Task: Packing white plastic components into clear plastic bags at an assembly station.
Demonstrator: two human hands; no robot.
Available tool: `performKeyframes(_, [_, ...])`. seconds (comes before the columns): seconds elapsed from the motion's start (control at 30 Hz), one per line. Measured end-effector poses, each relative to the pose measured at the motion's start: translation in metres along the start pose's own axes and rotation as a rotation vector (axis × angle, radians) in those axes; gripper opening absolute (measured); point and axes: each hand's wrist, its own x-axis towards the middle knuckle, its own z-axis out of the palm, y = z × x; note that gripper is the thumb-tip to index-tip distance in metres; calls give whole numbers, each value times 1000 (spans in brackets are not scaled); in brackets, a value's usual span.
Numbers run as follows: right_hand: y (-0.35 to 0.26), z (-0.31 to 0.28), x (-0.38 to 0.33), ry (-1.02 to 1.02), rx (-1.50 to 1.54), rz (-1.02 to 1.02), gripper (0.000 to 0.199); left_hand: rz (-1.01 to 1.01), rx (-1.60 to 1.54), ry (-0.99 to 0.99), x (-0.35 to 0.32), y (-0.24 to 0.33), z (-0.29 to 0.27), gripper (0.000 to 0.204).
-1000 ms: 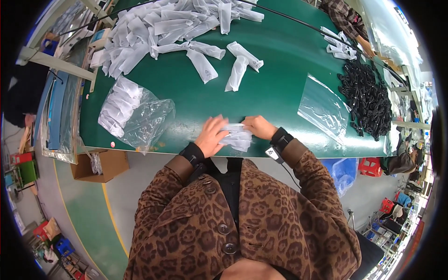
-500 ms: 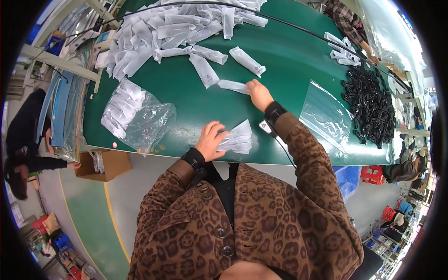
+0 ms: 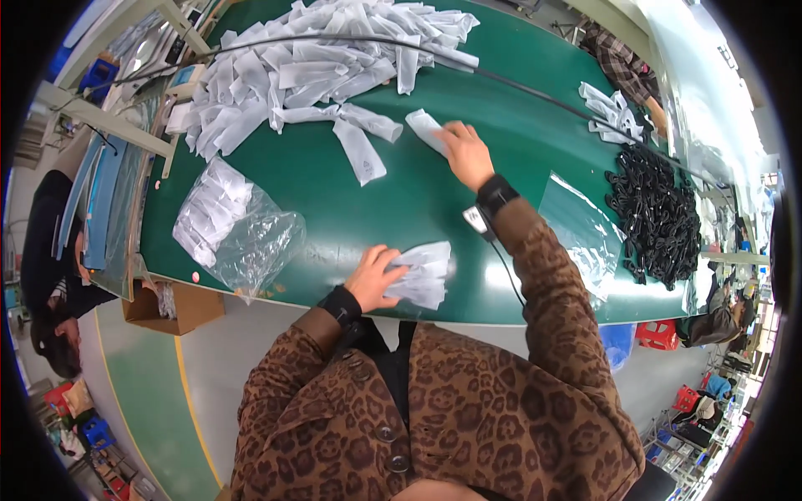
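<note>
several white packets (image 3: 424, 271) lie against the left hand (image 3: 372, 278), its fingers parted; the right hand (image 3: 466, 154) touches a farther packet (image 3: 423, 129), grip unclear.

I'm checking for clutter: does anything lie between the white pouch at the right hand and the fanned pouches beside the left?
Nothing visible does: only bare green tabletop separates the white pouch at the right hand from the fanned pouches beside the left hand.

A factory workshop: long green worktable (image 3: 334, 209), heap of white pouches (image 3: 326, 73), pile of black cords (image 3: 656, 217), yellow-edged floor lane (image 3: 146, 367).
</note>
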Motion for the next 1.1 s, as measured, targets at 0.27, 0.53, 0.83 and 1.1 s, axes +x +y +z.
performKeyframes(0.27, [54,69,51,-388,-221,144,23,-78,-85,-37,12,6,22,89])
performKeyframes(0.53, [-16,-3,-31,231,725,596,25,26,26,-26,-1,-9,20,92])
performKeyframes(0.83, [-66,0,-168,344,412,932,32,81,0,-43,22,-3,15,95])
performKeyframes(1.1, [-51,1,-168,-94,376,247,25,7,-97,27,13,4,14,88])
